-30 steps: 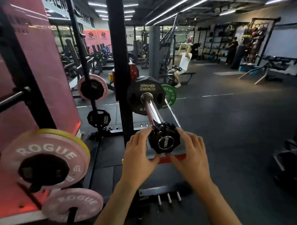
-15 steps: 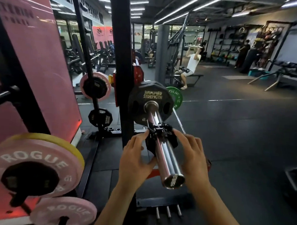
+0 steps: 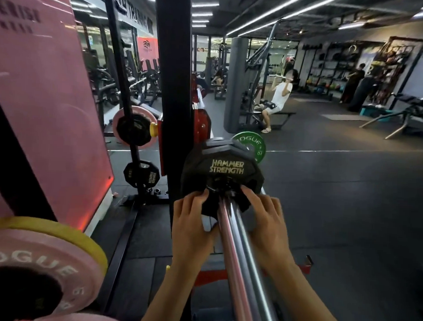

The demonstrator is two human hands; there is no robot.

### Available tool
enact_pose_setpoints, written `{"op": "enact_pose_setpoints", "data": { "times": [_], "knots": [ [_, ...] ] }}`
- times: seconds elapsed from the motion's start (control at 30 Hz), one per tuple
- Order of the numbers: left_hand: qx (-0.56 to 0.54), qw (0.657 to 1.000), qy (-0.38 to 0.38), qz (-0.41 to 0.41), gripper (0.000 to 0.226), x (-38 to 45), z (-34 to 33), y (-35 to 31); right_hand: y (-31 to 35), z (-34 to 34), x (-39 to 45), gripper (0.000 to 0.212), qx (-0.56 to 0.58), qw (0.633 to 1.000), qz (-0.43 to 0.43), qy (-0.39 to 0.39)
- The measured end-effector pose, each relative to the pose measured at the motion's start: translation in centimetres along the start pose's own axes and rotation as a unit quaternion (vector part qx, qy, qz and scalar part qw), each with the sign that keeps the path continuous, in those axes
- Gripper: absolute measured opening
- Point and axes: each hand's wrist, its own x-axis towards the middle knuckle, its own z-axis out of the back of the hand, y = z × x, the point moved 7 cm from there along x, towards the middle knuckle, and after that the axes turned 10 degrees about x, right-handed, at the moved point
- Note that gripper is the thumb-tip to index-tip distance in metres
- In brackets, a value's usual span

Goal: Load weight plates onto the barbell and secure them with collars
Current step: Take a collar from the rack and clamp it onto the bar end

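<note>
A black Hammer Strength plate (image 3: 226,167) sits on the chrome barbell sleeve (image 3: 238,253), which runs from the plate toward me. A black collar (image 3: 224,198) is on the sleeve right against the plate. My left hand (image 3: 190,222) grips the collar's left side with curled fingers. My right hand (image 3: 267,223) grips its right side the same way. Much of the collar is hidden behind my fingers.
A black rack upright (image 3: 171,85) stands just left of the plate. Pink Rogue plates (image 3: 38,262) hang on pegs at lower left, with more plates (image 3: 134,129) behind. A green plate (image 3: 251,144) lies beyond. A person (image 3: 280,97) exercises on a machine farther back.
Both hands have slid the collar along the sleeve from its near end up against the black plate. My head has moved closer to the bar.
</note>
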Motion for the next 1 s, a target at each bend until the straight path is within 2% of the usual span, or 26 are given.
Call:
{"op": "enact_pose_setpoints", "data": {
  "times": [0.13, 0.2, 0.3, 0.5, 0.6, 0.67, 0.73, 0.87, 1.0],
  "knots": [
    [0.018, 1.000, -0.001, 0.008, 0.058, 1.5, -0.7, 0.9, -0.7, -1.0, 1.6, 0.075, 0.009, 1.000, 0.010, 0.005],
    [0.017, 1.000, -0.006, 0.005, 0.057, 1.6, -0.7, 0.9, -0.8, -0.9, 1.8, 0.068, 0.015, 1.000, 0.022, -0.003],
    [0.007, 1.000, -0.009, 0.004, 0.055, 1.5, -0.2, 0.4, -0.9, -0.9, 1.9, 0.069, 0.015, 0.999, 0.037, 0.003],
    [-0.036, 0.999, 0.018, 0.028, 0.076, 2.0, 0.4, -0.6, -0.9, -0.5, 2.4, 0.063, -0.010, 0.998, 0.061, 0.001],
    [-0.025, 0.999, 0.029, -0.007, 0.065, 2.5, 0.6, -1.3, -0.6, -0.4, 2.8, 0.058, -0.028, 0.996, 0.080, -0.001],
    [-0.002, 0.998, 0.037, -0.055, 0.060, 3.0, 0.6, -2.0, -0.5, -0.5, 3.1, 0.067, -0.050, 0.994, 0.094, 0.018],
    [0.013, 0.994, 0.047, -0.093, 0.067, 3.4, 0.5, -2.5, -0.3, -0.5, 3.3, 0.072, -0.066, 0.992, 0.106, 0.029],
    [0.031, 0.992, 0.053, -0.107, 0.073, 3.9, 0.6, -2.6, 0.0, -0.1, 3.7, 0.060, -0.069, 0.991, 0.109, 0.033],
    [0.035, 0.989, 0.059, -0.127, 0.074, 3.7, 0.3, -2.6, 0.1, -0.1, 3.8, 0.060, -0.072, 0.990, 0.120, 0.026]
  ]
}}
